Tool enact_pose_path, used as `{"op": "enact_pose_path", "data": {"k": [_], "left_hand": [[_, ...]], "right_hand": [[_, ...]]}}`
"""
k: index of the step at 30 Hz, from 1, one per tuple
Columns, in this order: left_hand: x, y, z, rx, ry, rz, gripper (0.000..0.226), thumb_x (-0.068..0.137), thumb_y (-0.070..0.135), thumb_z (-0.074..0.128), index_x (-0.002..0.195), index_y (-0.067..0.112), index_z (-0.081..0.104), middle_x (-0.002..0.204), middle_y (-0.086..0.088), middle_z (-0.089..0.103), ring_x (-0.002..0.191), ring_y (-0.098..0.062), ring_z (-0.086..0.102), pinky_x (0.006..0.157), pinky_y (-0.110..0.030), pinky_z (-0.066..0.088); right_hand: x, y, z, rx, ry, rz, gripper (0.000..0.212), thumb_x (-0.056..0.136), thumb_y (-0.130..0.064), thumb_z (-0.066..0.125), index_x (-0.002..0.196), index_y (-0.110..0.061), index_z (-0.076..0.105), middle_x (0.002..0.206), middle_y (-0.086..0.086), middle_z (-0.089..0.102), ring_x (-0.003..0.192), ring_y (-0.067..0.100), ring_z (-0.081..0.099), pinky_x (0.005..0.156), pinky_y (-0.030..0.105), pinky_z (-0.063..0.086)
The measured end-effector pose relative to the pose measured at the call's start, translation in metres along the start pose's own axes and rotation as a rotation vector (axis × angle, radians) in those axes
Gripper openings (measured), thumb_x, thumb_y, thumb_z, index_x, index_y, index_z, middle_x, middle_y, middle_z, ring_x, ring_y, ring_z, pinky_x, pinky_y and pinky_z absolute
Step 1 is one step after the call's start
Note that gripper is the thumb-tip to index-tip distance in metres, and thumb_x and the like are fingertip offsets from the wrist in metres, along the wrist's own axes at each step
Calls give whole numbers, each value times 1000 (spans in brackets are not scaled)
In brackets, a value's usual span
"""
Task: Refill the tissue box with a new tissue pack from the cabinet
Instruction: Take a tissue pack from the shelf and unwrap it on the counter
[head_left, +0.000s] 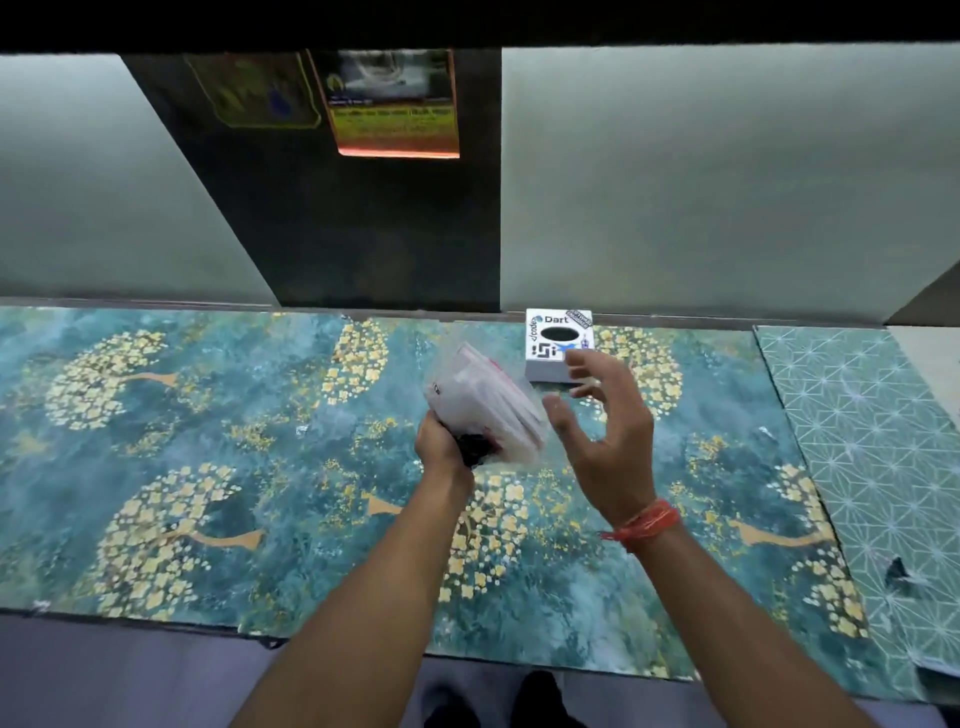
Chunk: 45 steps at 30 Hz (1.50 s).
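Note:
A white tissue box (551, 364) with stickers and a dark oval slot on top stands near the back edge of the table. My left hand (441, 441) grips the lower end of a clear plastic tissue pack (485, 402) with red print, held tilted above the table just left of the box. My right hand (602, 415) hovers with fingers spread, to the right of the pack and in front of the box, touching neither. An orange thread is tied around my right wrist.
The table carries a teal cover (208, 441) with golden tree patterns; a green geometric mat (872, 441) lies at the right. Pale wall panels and a dark panel with a hanging calendar (395, 104) rise behind. The table's front edge runs along the bottom.

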<state>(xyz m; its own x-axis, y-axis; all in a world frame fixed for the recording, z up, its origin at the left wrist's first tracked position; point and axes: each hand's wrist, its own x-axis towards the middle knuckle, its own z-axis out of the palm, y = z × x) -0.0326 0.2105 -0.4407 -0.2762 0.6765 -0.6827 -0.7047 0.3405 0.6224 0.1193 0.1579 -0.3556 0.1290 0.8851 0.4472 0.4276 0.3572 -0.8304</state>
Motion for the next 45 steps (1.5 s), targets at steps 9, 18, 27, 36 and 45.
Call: {"op": "enact_pose_path", "data": {"k": [9,18,27,36,45], "left_hand": [[39,-3,3,88,-22,-41,40,88,32,53,113,5,69,108,-18,72,95,-35,67,89,-56,54],[63,-15,-3,142,-30,-72,47,72,37,59,107,8,71,104,-17,68,91,-31,64,82,-48,52],[65,-20,-4,255,-71,-29,17,90,22,58,97,14,72,96,-13,71,86,-27,65,85,-46,51],[66,-20,1,703,109,236,31,101,28,40,99,14,68,102,-8,68,92,-29,61,90,-43,52],[58,-27,-1,940,89,323,41,104,38,31,105,12,63,93,-1,62,93,-28,60,87,-39,47]], "right_hand": [[48,7,34,-428,-414,-61,29,89,-11,61,116,-2,64,119,14,66,110,32,60,100,37,46],[40,15,40,-552,-583,2,48,82,-21,71,124,-4,55,122,13,59,110,32,56,95,40,47],[46,53,50,-460,-675,344,84,66,-24,82,136,-12,37,115,10,60,108,30,54,85,36,49],[40,77,67,-41,-414,674,24,74,-30,80,89,-18,67,92,3,73,84,22,70,74,43,60],[28,92,80,-91,-335,709,53,87,-55,56,120,-13,52,104,-2,63,94,20,64,87,41,53]]}}
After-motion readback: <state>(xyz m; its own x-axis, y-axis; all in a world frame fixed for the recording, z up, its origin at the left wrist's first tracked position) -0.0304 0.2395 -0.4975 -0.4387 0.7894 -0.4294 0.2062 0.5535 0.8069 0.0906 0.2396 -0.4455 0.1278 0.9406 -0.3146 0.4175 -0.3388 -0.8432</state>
